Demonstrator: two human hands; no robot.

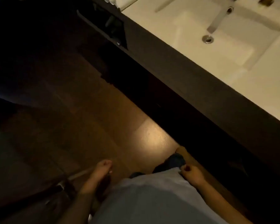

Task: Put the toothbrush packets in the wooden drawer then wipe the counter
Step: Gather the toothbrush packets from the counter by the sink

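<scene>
Fingers of the left hand (102,167) curl loosely around nothing visible, low near the brown tiled floor (81,120); those of the right hand (191,172) are clenched at the hem of a grey shirt (152,194). Far left, the dark wooden drawer (108,28) stands open beside the white counter (176,23) with its rectangular basin (242,46); its dim contents are unclear.

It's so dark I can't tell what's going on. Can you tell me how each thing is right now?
Wooden drawer: pulled open, dark things inside.
Sink: dry-looking, nothing in it.
Faucet: no water running.
Drain: open, unplugged.
Left hand: loosely curled, down by the body.
Right hand: fingers closed at the shirt hem.
</scene>
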